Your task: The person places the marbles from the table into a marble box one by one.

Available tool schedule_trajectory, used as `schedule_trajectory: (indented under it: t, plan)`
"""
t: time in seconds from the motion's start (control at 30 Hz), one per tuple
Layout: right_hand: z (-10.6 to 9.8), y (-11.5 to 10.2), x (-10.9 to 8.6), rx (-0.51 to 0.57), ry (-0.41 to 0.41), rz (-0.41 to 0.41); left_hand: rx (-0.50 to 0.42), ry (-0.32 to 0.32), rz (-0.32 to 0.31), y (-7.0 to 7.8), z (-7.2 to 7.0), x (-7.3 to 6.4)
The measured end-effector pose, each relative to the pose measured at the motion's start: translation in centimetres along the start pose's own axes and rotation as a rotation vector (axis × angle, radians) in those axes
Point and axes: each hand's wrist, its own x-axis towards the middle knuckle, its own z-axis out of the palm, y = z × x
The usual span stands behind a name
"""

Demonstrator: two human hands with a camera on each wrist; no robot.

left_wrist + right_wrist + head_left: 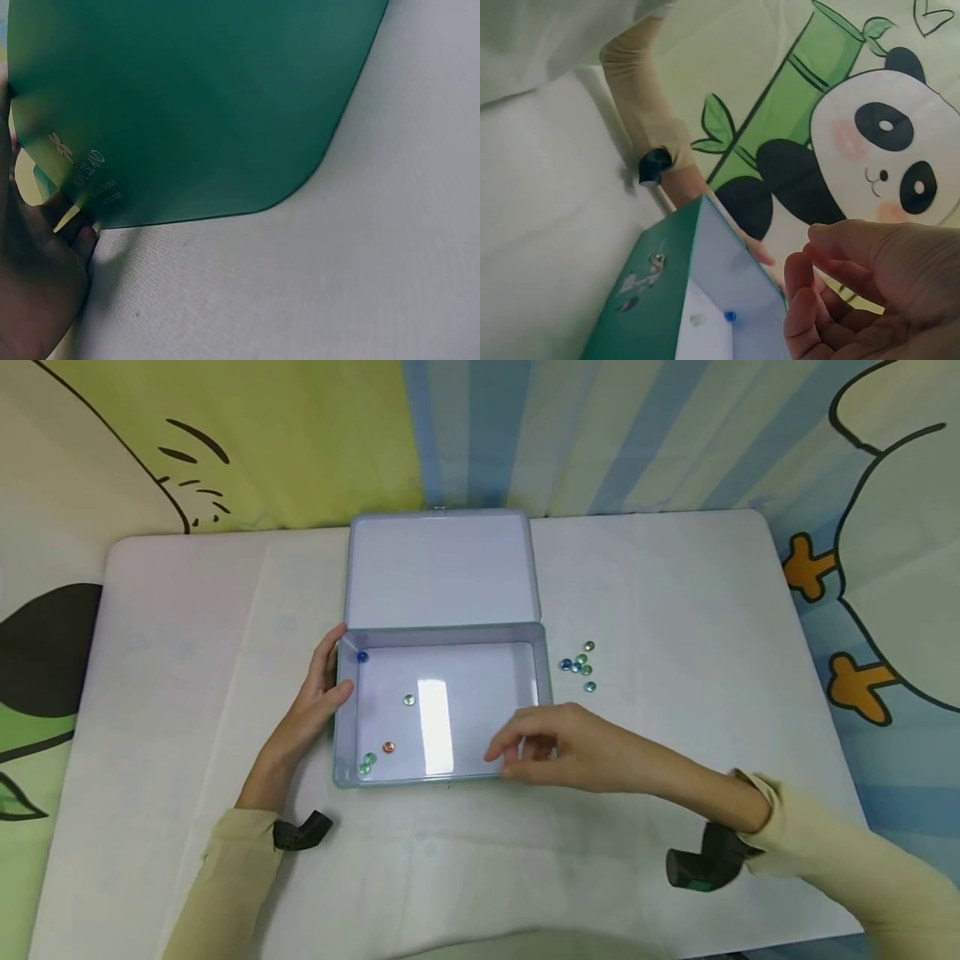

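My left hand point(311, 702) holds the left wall of a shallow tin box point(487, 677), thumb over the rim and fingers along the outside. In the left wrist view, its green outer wall point(210, 112) fills the upper part. The lid point(442, 568) stands opened back. Inside lie a blue glass marble point(363, 657), a pale one point(408, 700), an orange one point(388, 747) and green ones point(370, 758). Over the box's front right corner hovers my right hand point(551, 745), fingers loosely bent, thumb and index finger close together; no object shows between them.
Several blue and green glass marbles point(587, 670) lie on the white tablecloth point(675, 610), right of the box. A patterned curtain point(600, 435) hangs behind the table. Each wrist bears a black camera point(705, 864).
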Motion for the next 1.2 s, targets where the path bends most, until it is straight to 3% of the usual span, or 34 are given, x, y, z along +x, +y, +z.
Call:
schedule_trajectory:
  t: [0.1, 0.27, 0.47, 0.6, 0.87, 1.2]
  plan:
    - [-0.1, 1.2, -3.0, -0.016, 0.068, -0.032, 0.0, -0.002, 0.003, 0.1, 0.1, 0.1]
    - [-0.7, 2.9, -6.6, -0.041, 0.177, 0.046, -0.004, -0.005, 0.005, 0.2, 0.2, 0.2]
    - [-0.8, 4.6, -8.8, -0.057, 0.253, 0.076, -0.001, 0.002, 0.014, 0.2, 0.1, 0.2]
    - [-0.9, 5.2, -9.0, -0.105, 0.312, 0.054, -0.003, 0.009, 0.017, 0.1, 0.1, 0.3]
    - [-1.8, 5.9, -7.5, -0.336, 0.477, 0.014, -0.009, 0.016, 0.013, 0.0, 0.1, 0.1]
    - [-2.2, 8.3, -5.6, -0.323, 0.487, 0.048, -0.008, 0.013, 0.002, 0.3, 0.3, 0.2]
